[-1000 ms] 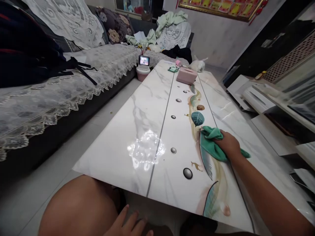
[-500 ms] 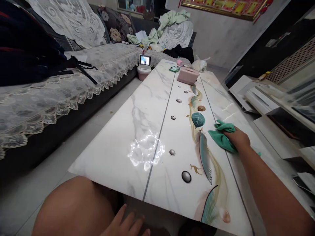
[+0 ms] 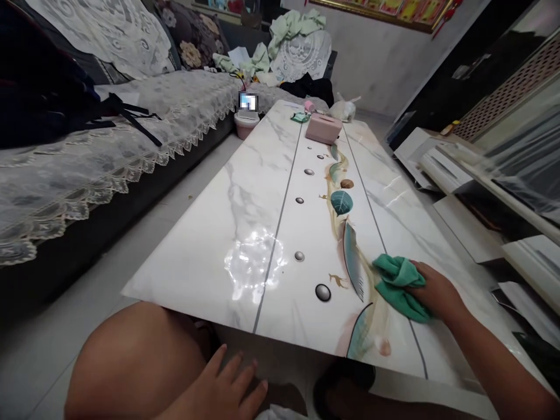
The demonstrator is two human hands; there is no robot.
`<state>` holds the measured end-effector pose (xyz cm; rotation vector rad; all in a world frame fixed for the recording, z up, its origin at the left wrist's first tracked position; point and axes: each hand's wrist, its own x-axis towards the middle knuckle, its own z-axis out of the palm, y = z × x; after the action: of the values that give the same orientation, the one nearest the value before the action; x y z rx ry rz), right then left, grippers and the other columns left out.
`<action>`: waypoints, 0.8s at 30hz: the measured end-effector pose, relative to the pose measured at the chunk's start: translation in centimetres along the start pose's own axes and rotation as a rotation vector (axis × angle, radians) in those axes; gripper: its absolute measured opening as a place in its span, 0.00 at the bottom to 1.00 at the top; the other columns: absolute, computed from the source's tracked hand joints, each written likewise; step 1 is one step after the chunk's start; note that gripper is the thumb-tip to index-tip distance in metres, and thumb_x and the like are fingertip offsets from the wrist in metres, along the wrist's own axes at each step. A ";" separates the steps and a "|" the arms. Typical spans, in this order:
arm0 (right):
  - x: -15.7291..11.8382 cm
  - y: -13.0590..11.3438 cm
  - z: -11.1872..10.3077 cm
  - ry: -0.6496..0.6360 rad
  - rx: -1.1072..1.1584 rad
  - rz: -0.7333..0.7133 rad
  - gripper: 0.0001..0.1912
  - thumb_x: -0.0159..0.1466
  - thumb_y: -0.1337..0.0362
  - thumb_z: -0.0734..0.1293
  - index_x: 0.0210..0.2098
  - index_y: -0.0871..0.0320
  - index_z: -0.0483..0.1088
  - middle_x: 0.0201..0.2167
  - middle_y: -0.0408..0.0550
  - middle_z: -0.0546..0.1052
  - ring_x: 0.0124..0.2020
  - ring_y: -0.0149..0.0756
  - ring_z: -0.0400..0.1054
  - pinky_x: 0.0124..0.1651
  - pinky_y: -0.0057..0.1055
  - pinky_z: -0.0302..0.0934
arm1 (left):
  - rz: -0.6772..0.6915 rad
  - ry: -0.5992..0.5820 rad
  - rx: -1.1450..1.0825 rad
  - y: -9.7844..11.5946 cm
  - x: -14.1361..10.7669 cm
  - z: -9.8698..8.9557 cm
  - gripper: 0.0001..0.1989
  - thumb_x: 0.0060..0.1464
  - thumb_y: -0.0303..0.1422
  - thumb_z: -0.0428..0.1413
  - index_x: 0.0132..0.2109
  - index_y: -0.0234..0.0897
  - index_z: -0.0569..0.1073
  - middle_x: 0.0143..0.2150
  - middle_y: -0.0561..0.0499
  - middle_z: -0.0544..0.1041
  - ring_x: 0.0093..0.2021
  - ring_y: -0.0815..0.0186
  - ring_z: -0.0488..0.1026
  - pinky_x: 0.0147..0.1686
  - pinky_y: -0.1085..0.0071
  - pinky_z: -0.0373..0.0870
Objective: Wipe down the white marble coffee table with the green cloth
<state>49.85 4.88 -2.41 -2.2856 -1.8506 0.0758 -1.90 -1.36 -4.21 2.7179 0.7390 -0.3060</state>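
One green cloth [image 3: 399, 286] is lying bunched on the desk [image 3: 188, 245], toward the near right corner, crossing the right line [image 3: 374, 219]. From the head view I am watching my right hand [image 3: 432, 290] gripping it: the fingers are curling around a fold, but the cloth is hiding most of them, so I am not able to tell how tightly they are closing. Compared with half a second ago, the hand is sitting closer to the near edge, and the cloth is covering part of the tan ribbon [image 3: 381, 318] beside the feather [image 3: 351, 256]. As I am judging it, that is putting the cloth onto a nearer stretch. My left hand [image 3: 223, 385] is hanging outside the near edge, fingers spreading apart, with nothing showing in them. Near the far edge, the pink box [image 3: 322, 129] and the bag [image 3: 343, 109] are standing well apart from the cloth.
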 end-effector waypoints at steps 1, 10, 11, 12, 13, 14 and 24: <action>-1.2 0.3 0.2 0.003 0.009 -0.012 0.18 0.56 0.58 0.66 0.45 0.53 0.76 0.43 0.54 0.81 0.44 0.53 0.76 0.41 0.37 0.68 | 0.000 -0.048 -0.022 0.2 0.1 -0.7 0.20 0.67 0.35 0.53 0.64 0.45 0.71 0.60 0.38 0.75 0.58 0.45 0.75 0.55 0.42 0.73; -11.1 1.7 1.3 0.087 0.050 -0.083 0.17 0.54 0.56 0.65 0.43 0.47 0.77 0.41 0.50 0.80 0.40 0.51 0.77 0.39 0.43 0.72 | -0.087 -0.176 -0.092 0.8 0.3 -3.3 0.29 0.60 0.41 0.60 0.66 0.42 0.68 0.63 0.38 0.73 0.63 0.45 0.70 0.63 0.40 0.63; -12.0 2.0 1.4 0.102 0.055 -0.083 0.16 0.54 0.57 0.65 0.42 0.46 0.77 0.40 0.49 0.80 0.40 0.52 0.77 0.38 0.44 0.73 | -0.079 -0.160 -0.081 0.7 0.2 -3.1 0.29 0.60 0.40 0.60 0.67 0.43 0.68 0.63 0.39 0.73 0.63 0.45 0.70 0.63 0.40 0.63; -12.8 2.2 1.5 0.117 0.059 -0.079 0.16 0.54 0.57 0.65 0.41 0.45 0.77 0.39 0.49 0.80 0.39 0.52 0.77 0.38 0.45 0.73 | -0.067 -0.150 -0.077 0.7 0.2 -2.9 0.29 0.60 0.41 0.60 0.67 0.43 0.67 0.63 0.39 0.73 0.63 0.45 0.70 0.63 0.40 0.63; -13.5 2.5 1.4 0.134 0.065 -0.068 0.15 0.54 0.57 0.65 0.40 0.44 0.77 0.39 0.48 0.80 0.39 0.53 0.77 0.37 0.46 0.73 | -0.062 -0.140 -0.074 0.6 0.1 -2.7 0.29 0.60 0.41 0.60 0.67 0.44 0.67 0.63 0.39 0.74 0.63 0.45 0.70 0.63 0.40 0.63; -14.0 2.7 1.4 0.155 0.072 -0.051 0.14 0.54 0.57 0.65 0.39 0.43 0.76 0.38 0.48 0.80 0.39 0.54 0.77 0.37 0.47 0.73 | -0.060 -0.132 -0.070 0.5 0.1 -2.5 0.29 0.60 0.41 0.61 0.66 0.43 0.68 0.63 0.39 0.74 0.63 0.45 0.70 0.62 0.40 0.63; -10.4 4.5 -0.2 0.140 -0.041 0.067 0.15 0.55 0.54 0.64 0.41 0.45 0.75 0.42 0.52 0.80 0.40 0.56 0.76 0.35 0.44 0.69 | 0.077 -0.037 -0.043 0.1 -0.1 -2.8 0.26 0.63 0.37 0.56 0.66 0.43 0.68 0.62 0.41 0.74 0.59 0.48 0.74 0.58 0.45 0.70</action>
<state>51.94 -6.15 -3.91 -2.3154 -1.7219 -0.1102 -1.60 -0.50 -1.51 2.6852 0.6219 -0.3174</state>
